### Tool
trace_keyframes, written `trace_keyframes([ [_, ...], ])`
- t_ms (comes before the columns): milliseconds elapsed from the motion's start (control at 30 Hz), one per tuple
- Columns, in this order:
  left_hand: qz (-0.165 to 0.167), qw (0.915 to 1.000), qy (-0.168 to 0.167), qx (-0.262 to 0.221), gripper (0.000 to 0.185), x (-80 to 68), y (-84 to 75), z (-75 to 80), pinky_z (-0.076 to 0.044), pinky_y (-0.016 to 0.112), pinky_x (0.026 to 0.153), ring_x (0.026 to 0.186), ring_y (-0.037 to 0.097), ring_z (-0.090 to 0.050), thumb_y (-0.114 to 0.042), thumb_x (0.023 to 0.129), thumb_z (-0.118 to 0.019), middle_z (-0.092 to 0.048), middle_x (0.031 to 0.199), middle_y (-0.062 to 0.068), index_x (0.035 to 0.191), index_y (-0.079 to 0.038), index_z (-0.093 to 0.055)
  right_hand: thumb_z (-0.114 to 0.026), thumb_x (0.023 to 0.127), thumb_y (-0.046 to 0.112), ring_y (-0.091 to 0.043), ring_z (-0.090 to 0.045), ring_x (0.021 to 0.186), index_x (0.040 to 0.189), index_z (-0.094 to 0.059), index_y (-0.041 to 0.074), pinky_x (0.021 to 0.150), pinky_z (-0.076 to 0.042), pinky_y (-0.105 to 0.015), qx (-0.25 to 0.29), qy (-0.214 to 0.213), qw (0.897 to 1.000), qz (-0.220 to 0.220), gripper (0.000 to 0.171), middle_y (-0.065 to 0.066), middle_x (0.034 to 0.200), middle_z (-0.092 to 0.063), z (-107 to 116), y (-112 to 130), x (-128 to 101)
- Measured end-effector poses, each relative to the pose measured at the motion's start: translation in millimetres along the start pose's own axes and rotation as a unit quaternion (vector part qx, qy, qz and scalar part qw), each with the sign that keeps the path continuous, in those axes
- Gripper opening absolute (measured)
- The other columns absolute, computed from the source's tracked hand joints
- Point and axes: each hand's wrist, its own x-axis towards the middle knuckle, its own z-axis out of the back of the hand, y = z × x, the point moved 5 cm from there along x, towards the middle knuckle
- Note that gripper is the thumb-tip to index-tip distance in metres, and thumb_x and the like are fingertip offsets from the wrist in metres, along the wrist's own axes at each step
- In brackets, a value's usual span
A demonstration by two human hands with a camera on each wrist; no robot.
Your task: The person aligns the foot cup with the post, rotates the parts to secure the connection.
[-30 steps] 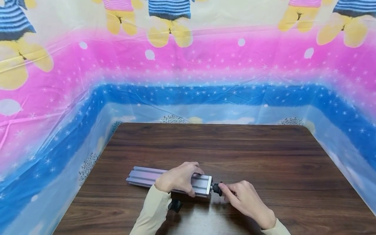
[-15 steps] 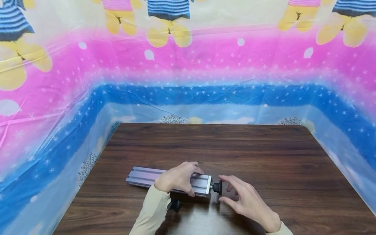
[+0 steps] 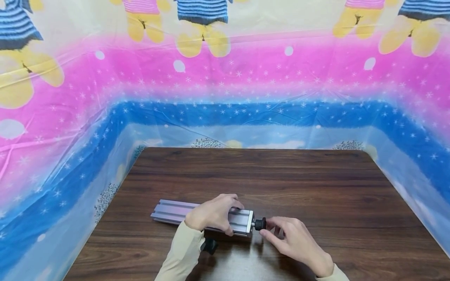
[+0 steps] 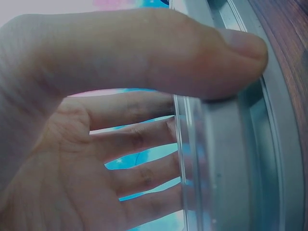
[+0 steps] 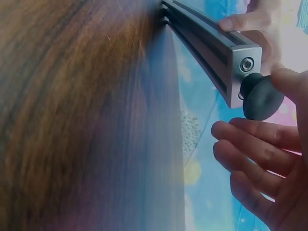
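- Aluminium rail point(image 3: 202, 214) lies flat on the wooden surface point(image 3: 316, 187), near the front edge, long axis running left to right.
- Left hand point(image 3: 212, 214) clamps over the rail's right half, fingers on the far side, thumb on the near side; wrist view confirms the thumb point(image 4: 192, 57) presses the rail.
- Black knob point(image 3: 260, 224) sits at the rail's right end face, on a short stud.
- Right hand point(image 3: 293, 242) pinches the knob between thumb and fingertips; the right wrist view shows the knob point(image 5: 261, 97) just below a bolt hole.
- Step, judged: turning the knob on the end plate; tightening or loosening can't be told.
- Next move calls for a steady rail and a fresh grip to twist.
- Small black part point(image 3: 210, 245) lies by the left sleeve.
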Motion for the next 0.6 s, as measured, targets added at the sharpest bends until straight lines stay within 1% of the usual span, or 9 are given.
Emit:
trace_keyframes([
  [33, 0.001, 1.0000, 0.000, 0.000, 0.068, -0.1, 0.2, -0.1, -0.048, 0.046, 0.104, 0.135, 0.038, -0.049, -0.010, 0.063, -0.092, -0.053, 0.146, 0.017, 0.127, -0.007, -0.069, -0.075, 0.091, 0.028, 0.012, -0.049, 0.061, 0.087, -0.070, 0.027, 0.055, -0.042, -0.010, -0.004, 0.000, 1.000, 0.000, 0.007, 0.022, 0.073, -0.059, -0.6, 0.4, 0.4],
  [133, 0.004, 1.0000, 0.001, 0.000, 0.068, -0.4, 0.4, -0.5, -0.048, 0.046, 0.104, 0.137, 0.038, -0.048, -0.010, 0.063, -0.092, -0.053, 0.147, 0.017, 0.127, -0.008, -0.069, -0.073, 0.093, 0.028, 0.015, -0.038, 0.056, 0.073, -0.059, 0.033, 0.051, -0.033, -0.007, -0.022, -0.007, 1.000, 0.001, 0.025, 0.026, 0.064, -0.044, -0.8, 1.9, 1.4],
  [267, -0.002, 1.0000, 0.000, 0.000, 0.066, -0.8, 0.0, -0.7, -0.049, 0.043, 0.101, 0.133, 0.036, -0.050, -0.010, 0.063, -0.092, -0.055, 0.144, 0.016, 0.126, -0.008, -0.070, -0.072, 0.093, 0.029, 0.016, -0.025, 0.052, 0.062, -0.043, 0.034, 0.048, -0.023, -0.007, -0.047, -0.015, 0.999, -0.002, 0.042, 0.027, 0.059, -0.028, 0.1, 3.5, 2.4],
  [367, -0.007, 1.0000, -0.002, 0.002, 0.066, -0.9, -0.1, -0.4, -0.050, 0.041, 0.099, 0.130, 0.035, -0.052, -0.010, 0.063, -0.092, -0.057, 0.140, 0.014, 0.125, -0.008, -0.070, -0.070, 0.094, 0.030, 0.015, -0.023, 0.052, 0.060, -0.041, 0.033, 0.048, -0.021, -0.009, -0.057, -0.007, 0.998, -0.020, 0.045, 0.028, 0.058, -0.025, -0.4, 2.4, 2.0],
  [400, -0.007, 1.0000, -0.003, 0.003, 0.067, -1.0, -0.1, -0.2, -0.051, 0.041, 0.099, 0.130, 0.035, -0.053, -0.011, 0.063, -0.093, -0.058, 0.140, 0.014, 0.125, -0.008, -0.070, -0.069, 0.094, 0.030, 0.016, -0.027, 0.052, 0.061, -0.047, 0.033, 0.049, -0.025, -0.009, -0.055, -0.001, 0.998, -0.032, 0.040, 0.028, 0.058, -0.030, -0.7, 1.6, 1.5],
  [467, -0.010, 0.9999, -0.005, 0.006, 0.067, -1.2, -0.3, 1.0, -0.051, 0.040, 0.098, 0.126, 0.033, -0.054, -0.011, 0.062, -0.093, -0.059, 0.136, 0.012, 0.125, -0.008, -0.070, -0.070, 0.094, 0.034, 0.013, -0.039, 0.056, 0.072, -0.062, 0.030, 0.052, -0.034, -0.011, -0.053, 0.005, 0.997, -0.049, 0.024, 0.026, 0.064, -0.048, -0.1, -0.1, 0.1],
  [500, -0.008, 0.9999, -0.005, 0.006, 0.068, -1.2, 0.1, 1.2, -0.051, 0.040, 0.099, 0.127, 0.034, -0.054, -0.011, 0.062, -0.093, -0.059, 0.138, 0.012, 0.126, -0.008, -0.070, -0.072, 0.092, 0.036, 0.011, -0.046, 0.060, 0.081, -0.068, 0.027, 0.055, -0.038, -0.013, -0.052, 0.005, 0.997, -0.051, 0.015, 0.023, 0.070, -0.057, 0.7, -0.6, -0.6],
  [533, -0.007, 0.9999, -0.004, 0.006, 0.068, -1.2, 0.1, 1.5, -0.051, 0.041, 0.100, 0.128, 0.034, -0.054, -0.012, 0.062, -0.093, -0.058, 0.139, 0.012, 0.127, -0.008, -0.070, -0.075, 0.090, 0.037, 0.007, -0.053, 0.066, 0.094, -0.072, 0.024, 0.058, -0.044, -0.016, -0.049, 0.004, 0.998, -0.046, 0.014, 0.018, 0.080, -0.065, 1.8, -0.8, -1.4],
  [600, -0.003, 1.0000, -0.002, 0.003, 0.069, -1.3, 0.0, 1.7, -0.049, 0.044, 0.102, 0.131, 0.035, -0.052, -0.012, 0.063, -0.093, -0.057, 0.142, 0.014, 0.127, -0.008, -0.069, -0.081, 0.084, 0.036, -0.001, -0.063, 0.080, 0.121, -0.070, 0.017, 0.068, -0.051, -0.023, -0.035, 0.000, 0.999, -0.023, 0.043, 0.008, 0.104, -0.072, 4.0, -0.3, -1.8],
])
